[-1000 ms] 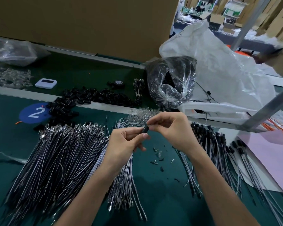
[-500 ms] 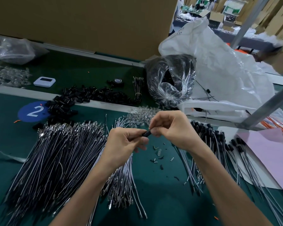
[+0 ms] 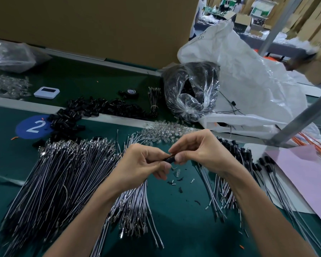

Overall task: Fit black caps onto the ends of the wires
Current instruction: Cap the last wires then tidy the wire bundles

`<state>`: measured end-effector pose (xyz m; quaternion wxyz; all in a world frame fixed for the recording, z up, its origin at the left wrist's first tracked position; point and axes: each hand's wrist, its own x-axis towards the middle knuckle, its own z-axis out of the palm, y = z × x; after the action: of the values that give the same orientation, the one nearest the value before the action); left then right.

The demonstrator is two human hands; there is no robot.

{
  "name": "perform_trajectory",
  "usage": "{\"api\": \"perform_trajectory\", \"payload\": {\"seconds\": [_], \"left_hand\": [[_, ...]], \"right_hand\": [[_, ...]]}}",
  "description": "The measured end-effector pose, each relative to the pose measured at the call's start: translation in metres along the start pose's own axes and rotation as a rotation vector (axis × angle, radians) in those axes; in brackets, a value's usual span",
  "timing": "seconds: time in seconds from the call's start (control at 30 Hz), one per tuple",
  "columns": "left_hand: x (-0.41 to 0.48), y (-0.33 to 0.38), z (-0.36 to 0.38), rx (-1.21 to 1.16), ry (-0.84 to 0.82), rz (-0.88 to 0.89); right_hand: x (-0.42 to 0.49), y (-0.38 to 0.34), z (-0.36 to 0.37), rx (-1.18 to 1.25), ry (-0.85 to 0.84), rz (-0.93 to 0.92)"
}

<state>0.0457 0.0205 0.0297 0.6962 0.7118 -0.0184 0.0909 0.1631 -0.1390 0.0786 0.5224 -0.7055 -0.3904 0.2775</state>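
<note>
Since one second earlier: cap (image 3: 169, 159) tipped from near upright to almost level; hands barely shifted.

Nearest: two bare forearms entering from the lower edge over the green counter (image 3: 183, 216). Under the left forearm, a small bundle (image 3: 132, 206) of pale wire fanned toward the viewer. At far left, a large pile of wires (image 3: 54, 182) with bare metal ends pointing away.

Centre, above the counter: left hand (image 3: 141, 164) with fingers curled, thumb and forefinger pinching the left end of the cap. Right hand (image 3: 202, 151) likewise curled, pinching the right end. Cap held level between the two hands, fingertips nearly meeting. Any wire end inside the pinch hidden by the fingers.

Just below the hands: small scraps (image 3: 176, 176) scattered on the counter. At right: capped wires (image 3: 237, 153) lying in a row, black ends away from the viewer, partly on a pink sheet (image 3: 304, 173).

Beyond the hands: heap of clear bulbs (image 3: 165, 130). At left: blue disc (image 3: 32, 127) marked "2", touched by a long heap of loose caps (image 3: 100, 106).

Farther: white device (image 3: 46, 92), tape roll (image 3: 131, 92), clear bag (image 3: 191, 93) of dark parts, white sack (image 3: 248, 80) beside it, slanted metal post (image 3: 304, 117). Rearmost: cardboard wall (image 3: 100, 25).
</note>
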Motion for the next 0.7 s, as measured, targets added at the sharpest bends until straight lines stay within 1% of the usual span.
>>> {"api": "perform_trajectory", "payload": {"seconds": [0.13, 0.2, 0.27, 0.37, 0.43, 0.47, 0.5, 0.53, 0.57, 0.6, 0.67, 0.7], "left_hand": [[-0.004, 0.001, 0.005, -0.092, -0.106, -0.047], [-0.005, 0.001, 0.008, -0.098, -0.142, -0.05], [-0.005, 0.001, 0.013, -0.116, -0.141, -0.039], [-0.001, 0.005, 0.022, -0.164, -0.148, -0.059], [0.0, 0.008, 0.022, -0.191, -0.266, -0.116], [-0.001, 0.009, 0.018, -0.188, -0.335, -0.149], [-0.004, 0.009, 0.011, -0.168, -0.371, -0.176], [-0.008, 0.007, 0.002, -0.125, -0.349, -0.196], [-0.012, 0.004, -0.008, -0.04, -0.25, -0.205], [-0.017, -0.001, -0.02, 0.1, -0.083, -0.219], [-0.029, -0.012, -0.042, 0.551, 0.298, -0.288], [-0.034, -0.019, -0.05, 0.768, 0.423, -0.334]], "right_hand": [[-0.009, -0.003, -0.009, 0.037, -0.14, 0.042], [-0.015, -0.002, -0.01, 0.06, -0.159, 0.063], [-0.021, -0.003, -0.008, 0.086, -0.104, 0.06], [-0.034, -0.001, -0.003, 0.068, 0.076, -0.015], [-0.048, 0.001, -0.007, 0.095, 0.156, -0.043], [-0.056, 0.002, -0.014, 0.14, 0.172, -0.033], [-0.067, 0.004, -0.025, 0.205, 0.17, -0.014], [-0.078, 0.005, -0.039, 0.262, 0.163, 0.005], [-0.091, 0.008, -0.056, 0.278, 0.177, 0.025], [-0.104, 0.011, -0.074, 0.253, 0.218, 0.06], [-0.126, 0.02, -0.113, 0.157, 0.342, 0.167], [-0.133, 0.024, -0.132, 0.101, 0.403, 0.228]]}}
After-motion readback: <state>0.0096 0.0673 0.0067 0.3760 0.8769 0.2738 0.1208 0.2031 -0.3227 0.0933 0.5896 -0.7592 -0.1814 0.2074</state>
